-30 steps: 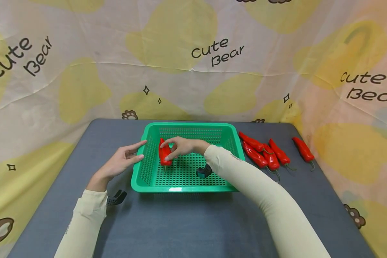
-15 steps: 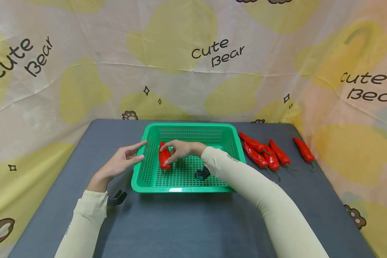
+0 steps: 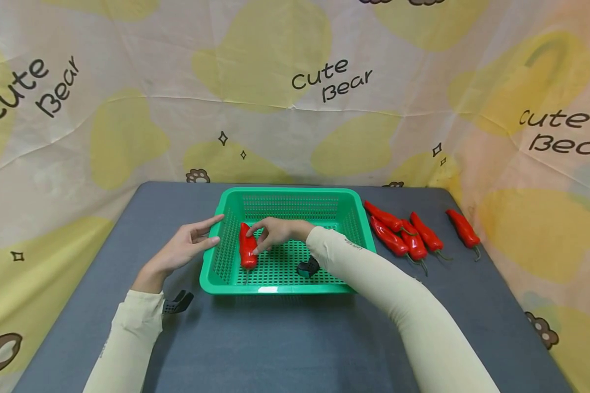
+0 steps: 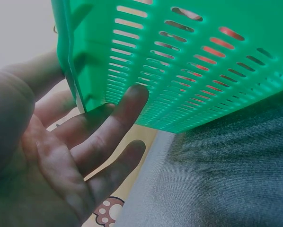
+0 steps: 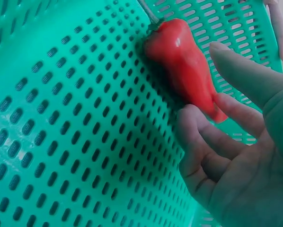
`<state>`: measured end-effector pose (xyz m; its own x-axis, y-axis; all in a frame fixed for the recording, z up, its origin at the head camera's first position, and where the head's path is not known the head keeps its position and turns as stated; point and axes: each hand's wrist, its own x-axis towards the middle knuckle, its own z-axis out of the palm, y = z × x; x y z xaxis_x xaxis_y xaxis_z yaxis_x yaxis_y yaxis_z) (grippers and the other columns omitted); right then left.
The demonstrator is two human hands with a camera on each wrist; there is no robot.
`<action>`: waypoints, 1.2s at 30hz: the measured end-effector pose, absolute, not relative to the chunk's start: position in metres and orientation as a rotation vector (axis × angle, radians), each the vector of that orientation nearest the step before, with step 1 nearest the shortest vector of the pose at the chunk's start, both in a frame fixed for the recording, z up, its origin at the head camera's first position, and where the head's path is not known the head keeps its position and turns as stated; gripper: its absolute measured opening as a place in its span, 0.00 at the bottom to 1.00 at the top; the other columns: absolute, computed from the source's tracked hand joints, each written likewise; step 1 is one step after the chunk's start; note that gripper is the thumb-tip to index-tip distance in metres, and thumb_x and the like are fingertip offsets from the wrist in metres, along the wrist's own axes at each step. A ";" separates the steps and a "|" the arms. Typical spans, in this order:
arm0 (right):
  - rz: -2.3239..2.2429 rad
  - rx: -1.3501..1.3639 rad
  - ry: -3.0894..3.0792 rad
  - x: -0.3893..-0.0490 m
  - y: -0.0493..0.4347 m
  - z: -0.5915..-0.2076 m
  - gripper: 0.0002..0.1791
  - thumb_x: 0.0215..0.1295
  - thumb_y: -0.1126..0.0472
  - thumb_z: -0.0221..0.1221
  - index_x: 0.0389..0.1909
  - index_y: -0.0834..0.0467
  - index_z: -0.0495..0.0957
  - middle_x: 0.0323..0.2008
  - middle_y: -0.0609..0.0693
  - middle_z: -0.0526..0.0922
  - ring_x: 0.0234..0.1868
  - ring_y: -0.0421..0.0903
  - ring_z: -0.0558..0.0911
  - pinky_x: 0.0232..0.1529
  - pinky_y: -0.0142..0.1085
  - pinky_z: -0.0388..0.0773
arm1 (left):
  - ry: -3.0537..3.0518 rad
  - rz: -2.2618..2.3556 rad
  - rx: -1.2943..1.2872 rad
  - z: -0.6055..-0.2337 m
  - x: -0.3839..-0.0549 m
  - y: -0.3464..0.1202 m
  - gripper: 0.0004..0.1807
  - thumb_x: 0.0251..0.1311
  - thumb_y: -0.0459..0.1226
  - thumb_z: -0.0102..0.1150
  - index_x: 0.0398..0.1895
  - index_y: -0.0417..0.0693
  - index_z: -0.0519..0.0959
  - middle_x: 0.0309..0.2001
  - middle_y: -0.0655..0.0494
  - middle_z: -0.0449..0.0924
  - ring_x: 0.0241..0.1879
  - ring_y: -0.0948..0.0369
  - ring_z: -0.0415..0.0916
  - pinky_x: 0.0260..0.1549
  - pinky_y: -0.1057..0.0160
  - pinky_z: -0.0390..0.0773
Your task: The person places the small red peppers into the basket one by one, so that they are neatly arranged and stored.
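Note:
A red chili pepper [image 3: 248, 248] lies at the left side inside a green perforated basket [image 3: 285, 289], stem toward the near side. My right hand [image 3: 274, 232] reaches into the basket just right of it. In the right wrist view, the thumb [image 5: 245, 71] stands apart from the pepper, and a fingertip is right at its pointed end. My left hand [image 3: 187, 243] rests at the basket's left rim. From the left wrist view, its thumb side overlaps the rim, while the other fingers [image 4: 108, 137] extend loosely along the outer wall.
Several more red chili peppers [image 3: 389, 236] lie grouped right of the basket, and a single one [image 3: 463, 227] lies farther right near the table edge. The grey table [image 3: 285, 344] meets a patterned cloth [image 3: 260, 49] at the back and sides.
The pepper has shifted toward me and slightly left inside the basket. My right hand has moved a little toward me, and its fingers have parted from the pepper's side. The left hand stays put.

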<state>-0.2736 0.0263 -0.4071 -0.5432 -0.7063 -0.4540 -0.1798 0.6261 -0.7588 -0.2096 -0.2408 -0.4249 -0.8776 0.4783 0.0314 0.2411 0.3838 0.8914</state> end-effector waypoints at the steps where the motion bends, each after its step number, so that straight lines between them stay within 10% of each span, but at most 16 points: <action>1: -0.860 -0.676 2.053 -0.274 0.027 -0.408 0.32 0.62 0.60 0.64 0.67 0.58 0.66 0.48 0.59 0.81 0.47 0.57 0.81 0.54 0.45 0.80 | 2.406 1.499 0.641 -0.425 -0.210 -0.241 0.33 0.69 0.39 0.53 0.75 0.48 0.56 0.75 0.43 0.55 0.66 0.42 0.67 0.51 0.74 0.76; 23: -0.947 -0.637 1.978 -0.279 0.040 -0.396 0.36 0.64 0.53 0.63 0.70 0.54 0.62 0.59 0.57 0.78 0.55 0.60 0.82 0.61 0.54 0.73 | 2.395 1.510 0.644 -0.424 -0.209 -0.239 0.33 0.70 0.39 0.52 0.75 0.47 0.55 0.75 0.40 0.55 0.64 0.42 0.70 0.48 0.75 0.77; 36: -1.040 -0.685 2.003 -0.273 0.063 -0.375 0.32 0.64 0.55 0.62 0.69 0.52 0.64 0.54 0.54 0.81 0.56 0.64 0.79 0.62 0.56 0.72 | 2.366 1.538 0.640 -0.425 -0.208 -0.240 0.33 0.69 0.38 0.53 0.75 0.47 0.56 0.74 0.38 0.57 0.58 0.67 0.77 0.47 0.73 0.79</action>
<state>-0.2728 0.0632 -0.3754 -0.5647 -0.7324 -0.3803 -0.1104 0.5237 -0.8447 -0.2081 -0.2395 -0.4255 -0.8730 0.4867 0.0310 0.2257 0.3470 0.9103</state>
